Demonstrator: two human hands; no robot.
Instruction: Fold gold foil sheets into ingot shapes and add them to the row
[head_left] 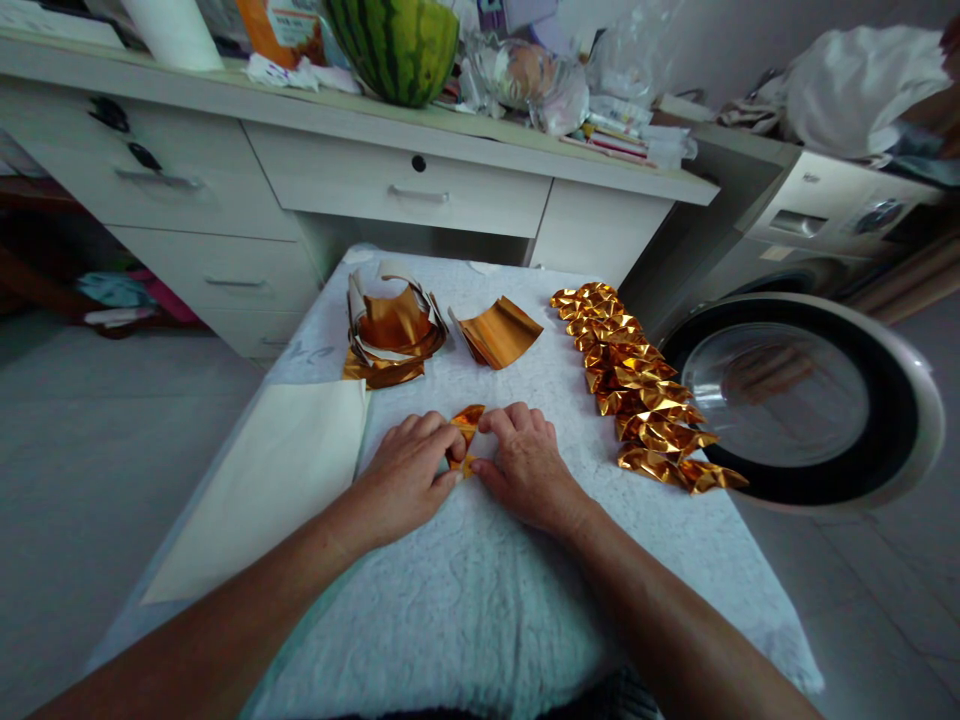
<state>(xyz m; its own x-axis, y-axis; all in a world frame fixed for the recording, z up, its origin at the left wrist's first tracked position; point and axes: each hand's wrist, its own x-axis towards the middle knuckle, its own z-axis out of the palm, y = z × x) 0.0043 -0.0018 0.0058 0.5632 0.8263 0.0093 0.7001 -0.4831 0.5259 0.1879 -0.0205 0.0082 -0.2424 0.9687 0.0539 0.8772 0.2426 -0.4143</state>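
Observation:
A small piece of gold foil paper [468, 422] lies between my two hands on the cloth-covered table. My left hand [412, 465] has its fingers curled round the left side of the piece. At its right side, my right hand [526, 460] pinches the edge with thumb and fingers. Beyond the hands rests a short stack of curved gold sheets [501, 332]. Further left stands a curled bundle of gold and white sheets [394, 325]. Rows of folded, shiny gold pieces [634, 365] run down the table's right side.
A cream paper sheet [277, 470] covers the table's left part. Behind stands a white counter [480, 130] with drawers, bearing a cut watermelon [401, 45], bags and a paper roll. At the right, a washing machine's round door [802, 400] hangs open beside the table.

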